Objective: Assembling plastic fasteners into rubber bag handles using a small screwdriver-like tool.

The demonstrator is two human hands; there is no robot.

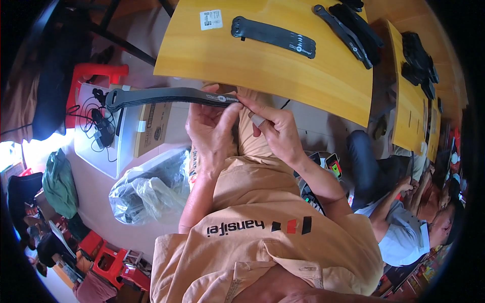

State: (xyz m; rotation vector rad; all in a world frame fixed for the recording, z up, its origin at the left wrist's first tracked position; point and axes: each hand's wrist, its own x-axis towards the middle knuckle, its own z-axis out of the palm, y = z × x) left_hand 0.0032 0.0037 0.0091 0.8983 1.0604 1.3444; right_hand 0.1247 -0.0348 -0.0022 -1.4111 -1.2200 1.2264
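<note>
A stack of black hook-and-loop straps (166, 95) with slotted, rounded ends reaches out to the left, just below the table's near edge. My left hand (209, 123) is closed round the stack's right end, thumb against its side. At that same end, the fingertips of my right hand (277, 129) pinch the straps. A pale band (257, 119) is wrapped round one right finger. Another flat bundle of black straps (273, 36) lies on the yellow table (222, 63) ahead of me. Whether a tie sits under my fingers is hidden.
More black straps (348, 38) lie at the table's far right, others (419, 60) on the neighbouring table. A white label (210, 20) is at the far left. Left of my legs stand a translucent bin (96, 156) with cables and a plastic bag (151, 189). A person (399, 227) sits at right.
</note>
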